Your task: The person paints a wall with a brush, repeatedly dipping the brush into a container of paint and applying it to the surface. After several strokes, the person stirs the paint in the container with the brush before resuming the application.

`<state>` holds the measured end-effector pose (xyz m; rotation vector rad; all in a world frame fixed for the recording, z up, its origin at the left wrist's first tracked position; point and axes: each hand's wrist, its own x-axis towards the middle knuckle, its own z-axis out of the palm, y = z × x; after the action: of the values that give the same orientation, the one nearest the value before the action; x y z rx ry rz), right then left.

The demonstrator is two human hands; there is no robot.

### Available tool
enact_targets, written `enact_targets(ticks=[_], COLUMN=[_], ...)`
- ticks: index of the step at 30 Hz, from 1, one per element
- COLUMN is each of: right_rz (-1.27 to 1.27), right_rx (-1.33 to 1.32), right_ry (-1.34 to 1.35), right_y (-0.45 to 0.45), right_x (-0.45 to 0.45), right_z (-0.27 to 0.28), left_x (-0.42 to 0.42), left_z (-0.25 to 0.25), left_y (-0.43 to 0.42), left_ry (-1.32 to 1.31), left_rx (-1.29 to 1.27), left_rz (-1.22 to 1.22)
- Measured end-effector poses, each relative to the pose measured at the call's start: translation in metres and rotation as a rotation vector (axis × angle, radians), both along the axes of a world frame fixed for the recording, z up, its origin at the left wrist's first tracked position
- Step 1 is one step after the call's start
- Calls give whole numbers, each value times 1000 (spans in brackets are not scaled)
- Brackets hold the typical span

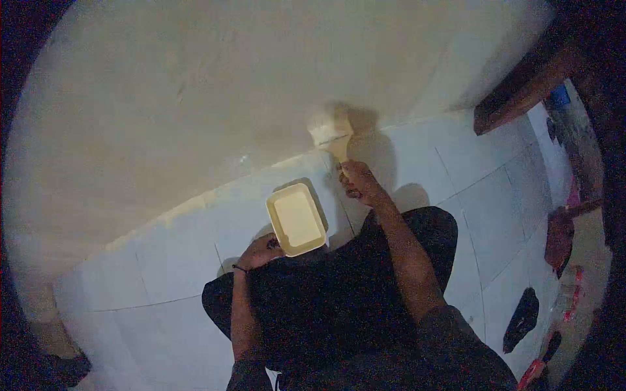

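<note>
Near the base of the wall (195, 130), my right hand (362, 183) is closed around the handle of a wide paintbrush (342, 148). The brush's pale bristle end lies at or very near the wall surface; contact is hard to make out. A rectangular cream tub (276, 221) sits in front of my lap, with a pale yellow layer, perhaps paint, inside. My left hand (259, 252) grips the tub's lower left corner, its fingers partly hidden behind the side. My dark-clothed legs (313, 306) are folded just below it.
White tiles (169, 274) cover the floor, meeting the wall along a slanting, yellowish edge. At upper right a brown wooden post (515, 98) stands out. Along the right lie a black item (521, 319), a dark red object (559, 241) and several red-edged things.
</note>
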<state>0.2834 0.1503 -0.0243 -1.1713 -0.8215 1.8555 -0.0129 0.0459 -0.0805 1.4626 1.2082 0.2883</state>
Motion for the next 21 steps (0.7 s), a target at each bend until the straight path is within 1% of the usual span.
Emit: enact_targets(ticks=[1, 2, 4, 7, 8, 10, 11, 13, 17, 19, 21], right_rz=[6, 3, 26, -41, -36, -51, -50, -102, -55, -103, -74], right_rx=[-25, -25, -48, -95, -92, -124, -123, -255, -274, -298, -246], right_ry=[-71, -69, -140, -190, -193, -72, -75, -90, -20, 188, 180], right_y=[-2, -3, -3, -15, -22, -39, -45, -50, -43, -31, -15], right_x=[-1, -1, -1, -10, -10, -12, -13, -16, -13, -14, -12], right_z=[-5, -7, -10, 10, 9, 3, -6, -23, -47, -60, -77], left_x=[0, -1, -4, 5, 5, 3, 1, -4, -5, -6, -4], left_z=[2, 2, 2, 42, 47, 48, 41, 21, 10, 2, 5], left_y=[-1, -2, 0, -2, -3, -3, -3, -3, -2, -1, -3], left_ry=[44, 47, -2, 33, 30, 182, 180, 196, 129, 124, 72], left_rx=[-10, -10, -24, -76, -73, -49, -48, -8, 70, 7, -29], left_rz=[-8, -10, -19, 26, 30, -22, -21, -36, -49, -32, -1])
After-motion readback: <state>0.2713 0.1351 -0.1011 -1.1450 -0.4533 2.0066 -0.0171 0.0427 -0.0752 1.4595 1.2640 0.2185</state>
